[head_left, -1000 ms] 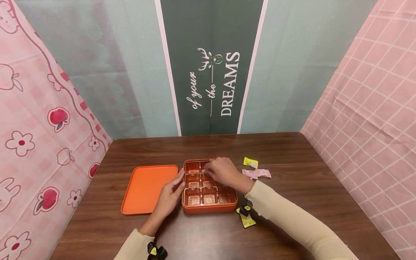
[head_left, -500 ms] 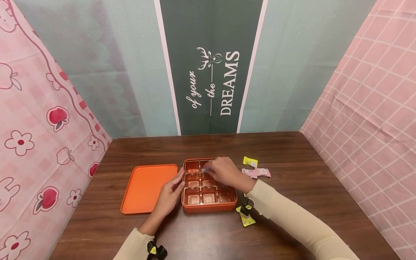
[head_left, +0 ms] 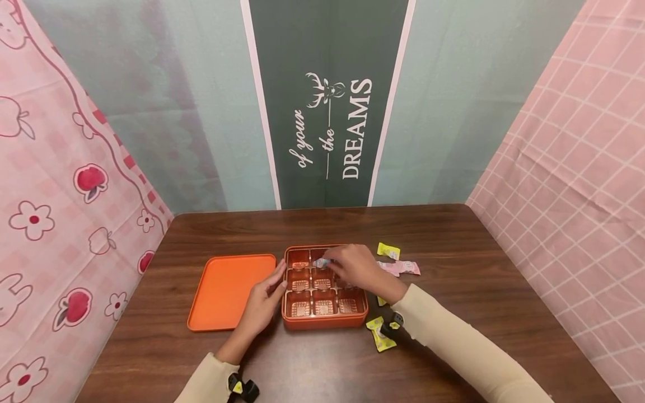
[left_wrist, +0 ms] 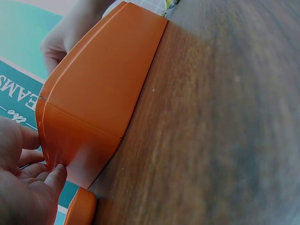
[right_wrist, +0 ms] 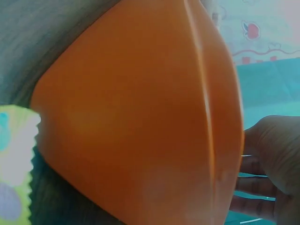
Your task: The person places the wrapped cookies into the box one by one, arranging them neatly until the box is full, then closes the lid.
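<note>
A candy in a light blue wrapper (head_left: pixel 321 262) lies in the back middle compartment of the orange sectioned box (head_left: pixel 325 323). Over that compartment is my right hand (head_left: pixel 355 268), its fingertips close to the candy's right end; whether they still touch it is hard to see. In the right wrist view the box wall (right_wrist: pixel 126 112) hides those fingertips, and the visible fingers (right_wrist: pixel 255 185) look extended. My left hand (head_left: pixel 264 299) rests against the box's left side with its fingers stretched along the rim. The left wrist view shows its thumb (left_wrist: pixel 57 178) and fingers touching the rim corner.
An orange lid (head_left: pixel 229 294) lies flat left of the box. On the right are a yellow candy (head_left: pixel 388 251), pink-wrapped candies (head_left: pixel 407 267) and a yellow candy packet (head_left: pixel 381 336) near the right wrist camera. Everything sits on a brown wooden table (head_left: pixel 312 369).
My right hand has shifted slightly right, while the blue candy stays in the compartment and shows more. My left hand, the box and the lid have stayed in place.
</note>
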`<action>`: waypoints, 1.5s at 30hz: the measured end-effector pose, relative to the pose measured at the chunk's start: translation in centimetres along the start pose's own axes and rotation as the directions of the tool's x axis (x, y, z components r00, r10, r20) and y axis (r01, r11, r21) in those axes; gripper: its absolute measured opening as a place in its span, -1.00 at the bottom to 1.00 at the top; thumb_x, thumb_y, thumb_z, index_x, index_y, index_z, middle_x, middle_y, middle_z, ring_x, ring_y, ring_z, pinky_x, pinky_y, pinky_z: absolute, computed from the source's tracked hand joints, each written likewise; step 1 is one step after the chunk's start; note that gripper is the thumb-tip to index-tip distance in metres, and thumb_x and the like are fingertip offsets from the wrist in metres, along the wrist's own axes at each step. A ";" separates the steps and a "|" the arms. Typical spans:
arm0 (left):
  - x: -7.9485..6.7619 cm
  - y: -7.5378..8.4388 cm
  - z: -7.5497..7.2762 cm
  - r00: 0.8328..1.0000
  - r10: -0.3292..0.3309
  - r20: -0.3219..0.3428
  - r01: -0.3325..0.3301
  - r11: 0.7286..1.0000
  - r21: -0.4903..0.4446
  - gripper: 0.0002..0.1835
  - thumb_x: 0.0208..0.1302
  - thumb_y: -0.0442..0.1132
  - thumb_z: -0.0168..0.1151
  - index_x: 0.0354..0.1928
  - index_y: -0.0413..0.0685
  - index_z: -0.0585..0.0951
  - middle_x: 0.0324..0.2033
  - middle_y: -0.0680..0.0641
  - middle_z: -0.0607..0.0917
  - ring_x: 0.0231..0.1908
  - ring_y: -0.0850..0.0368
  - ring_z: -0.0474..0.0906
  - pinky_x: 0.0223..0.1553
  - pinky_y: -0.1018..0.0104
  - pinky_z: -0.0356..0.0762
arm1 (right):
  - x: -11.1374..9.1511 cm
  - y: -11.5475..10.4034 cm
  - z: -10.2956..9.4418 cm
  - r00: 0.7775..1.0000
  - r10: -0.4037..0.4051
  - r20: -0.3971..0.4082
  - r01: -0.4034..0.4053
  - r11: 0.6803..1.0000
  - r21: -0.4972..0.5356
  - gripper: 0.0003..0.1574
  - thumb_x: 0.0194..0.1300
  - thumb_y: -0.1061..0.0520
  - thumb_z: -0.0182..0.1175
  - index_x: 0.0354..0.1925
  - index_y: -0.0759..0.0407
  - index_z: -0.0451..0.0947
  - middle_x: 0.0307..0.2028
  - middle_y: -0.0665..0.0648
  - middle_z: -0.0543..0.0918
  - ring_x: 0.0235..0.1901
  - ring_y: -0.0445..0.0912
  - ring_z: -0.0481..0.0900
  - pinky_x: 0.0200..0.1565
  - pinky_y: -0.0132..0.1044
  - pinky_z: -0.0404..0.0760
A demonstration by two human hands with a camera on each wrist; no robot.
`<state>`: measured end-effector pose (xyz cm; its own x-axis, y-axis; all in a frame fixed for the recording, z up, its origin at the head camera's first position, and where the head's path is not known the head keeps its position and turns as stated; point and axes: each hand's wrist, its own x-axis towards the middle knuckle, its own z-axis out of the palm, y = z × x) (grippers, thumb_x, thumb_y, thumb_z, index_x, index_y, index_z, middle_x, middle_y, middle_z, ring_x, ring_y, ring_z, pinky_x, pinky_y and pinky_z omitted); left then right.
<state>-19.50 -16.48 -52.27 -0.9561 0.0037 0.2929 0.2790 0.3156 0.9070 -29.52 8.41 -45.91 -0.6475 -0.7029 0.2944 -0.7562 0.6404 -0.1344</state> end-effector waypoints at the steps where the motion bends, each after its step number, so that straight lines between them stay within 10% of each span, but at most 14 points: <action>1: 0.0 0.0 0.0 1.000 0.004 0.000 -0.004 1.000 0.002 -0.51 0.48 -0.38 0.17 0.41 -0.23 0.42 0.42 -0.09 0.40 0.44 0.01 0.26 0.41 0.13 0.17 | -0.2 0.1 0.0 1.000 0.003 -0.004 -0.003 1.000 -0.001 -0.79 0.32 0.06 0.39 -0.07 0.00 0.78 -0.18 -0.07 0.80 -0.32 -0.23 0.70 -0.40 -0.33 0.61; 45: -0.2 0.5 0.0 1.000 -0.015 0.010 0.016 1.000 -0.009 -0.51 0.49 -0.37 0.16 0.40 -0.27 0.41 0.43 -0.09 0.38 0.45 0.02 0.24 0.41 0.18 0.17 | -4.6 3.8 -1.8 0.947 0.256 -0.193 -0.225 0.960 0.169 -0.63 0.25 0.14 0.46 0.05 0.04 0.75 0.03 0.06 0.76 -0.11 -0.03 0.76 -0.14 -0.03 0.74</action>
<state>-19.21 -16.36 -51.86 -0.9612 0.0086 0.2756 0.2649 0.3068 0.9142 -29.26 14.66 -46.03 -0.7888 -0.4417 0.4274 -0.5958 0.7204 -0.3551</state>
